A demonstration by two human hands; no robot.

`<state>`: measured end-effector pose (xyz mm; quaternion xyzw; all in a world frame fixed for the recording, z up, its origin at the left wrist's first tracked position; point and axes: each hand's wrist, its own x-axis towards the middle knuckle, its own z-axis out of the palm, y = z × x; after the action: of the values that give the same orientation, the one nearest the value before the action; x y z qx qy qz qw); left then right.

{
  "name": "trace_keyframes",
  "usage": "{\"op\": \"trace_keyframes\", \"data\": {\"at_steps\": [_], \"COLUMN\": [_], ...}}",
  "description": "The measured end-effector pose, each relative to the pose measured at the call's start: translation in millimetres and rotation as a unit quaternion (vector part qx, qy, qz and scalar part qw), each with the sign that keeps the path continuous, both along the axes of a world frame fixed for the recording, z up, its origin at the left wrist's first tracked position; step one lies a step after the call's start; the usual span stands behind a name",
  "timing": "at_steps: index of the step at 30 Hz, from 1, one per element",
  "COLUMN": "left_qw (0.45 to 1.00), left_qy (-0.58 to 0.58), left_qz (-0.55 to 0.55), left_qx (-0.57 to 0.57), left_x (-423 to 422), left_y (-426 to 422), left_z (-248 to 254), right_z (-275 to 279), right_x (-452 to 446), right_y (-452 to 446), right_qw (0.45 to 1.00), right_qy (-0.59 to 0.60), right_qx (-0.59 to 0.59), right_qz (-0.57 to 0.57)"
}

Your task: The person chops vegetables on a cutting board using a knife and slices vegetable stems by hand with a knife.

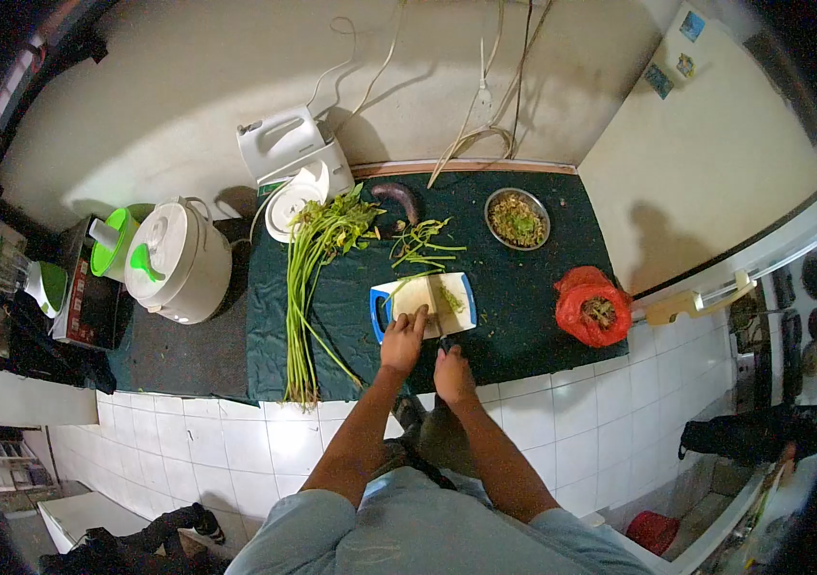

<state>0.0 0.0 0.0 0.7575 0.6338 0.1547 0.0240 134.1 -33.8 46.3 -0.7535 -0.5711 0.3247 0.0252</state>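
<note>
My right hand [453, 373] is wrapped around the black handle of a kitchen knife [433, 299], whose blade lies across a white cutting board [407, 291] with a blue rim. Left of the blade, my left hand [403, 339] presses down on the board with bent fingers. What lies under those fingertips is hidden. Chopped green bits [453, 298] are on the board right of the blade. Just behind the board are loose green stems [420, 245]. A large bunch of long leafy green stalks [305, 297] stretches along the table to the left.
On the dark green tablecloth [514, 331] are a metal bowl of chopped greens [518, 219], a red plastic bag [594, 307], a purple eggplant [397, 199] and a white hand mixer [284, 144]. A white rice cooker [179, 264] stands left; a refrigerator [705, 144] stands right.
</note>
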Motion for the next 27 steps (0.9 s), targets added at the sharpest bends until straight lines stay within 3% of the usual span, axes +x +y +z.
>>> {"op": "trace_keyframes", "data": {"at_steps": [2, 5, 8, 16, 19, 21, 25, 27], "left_qw": [0.999, 0.998, 0.997, 0.995, 0.991, 0.981, 0.976, 0.965], "left_qy": [0.021, 0.046, 0.070, 0.065, 0.048, 0.047, 0.015, -0.025], "left_qz": [-0.024, -0.025, -0.015, 0.040, 0.055, 0.083, 0.098, 0.121], "left_qx": [0.042, 0.035, -0.004, -0.061, -0.114, -0.169, -0.196, -0.233], "left_x": [-2, -18, -3, 21, 26, 26, 23, 22], "left_y": [2, -5, -17, -17, -15, -10, -7, -6], "left_z": [3, 1, -13, 17, 28, 26, 20, 21], "right_z": [15, 12, -6, 11, -20, -37, -6, 5], "right_x": [5, -7, -1, 2, 1, 4, 3, 0], "right_y": [15, 16, -17, 3, -21, -24, 4, 5], "right_qw": [0.986, 0.977, 0.993, 0.985, 0.988, 0.984, 0.985, 0.989], "right_qy": [0.073, 0.065, 0.055, 0.091, 0.114, 0.138, 0.151, 0.103], "right_qx": [0.124, 0.156, 0.099, 0.126, 0.107, 0.113, 0.089, 0.097], "right_qz": [0.089, 0.126, 0.034, 0.070, 0.000, 0.017, 0.004, 0.044]}}
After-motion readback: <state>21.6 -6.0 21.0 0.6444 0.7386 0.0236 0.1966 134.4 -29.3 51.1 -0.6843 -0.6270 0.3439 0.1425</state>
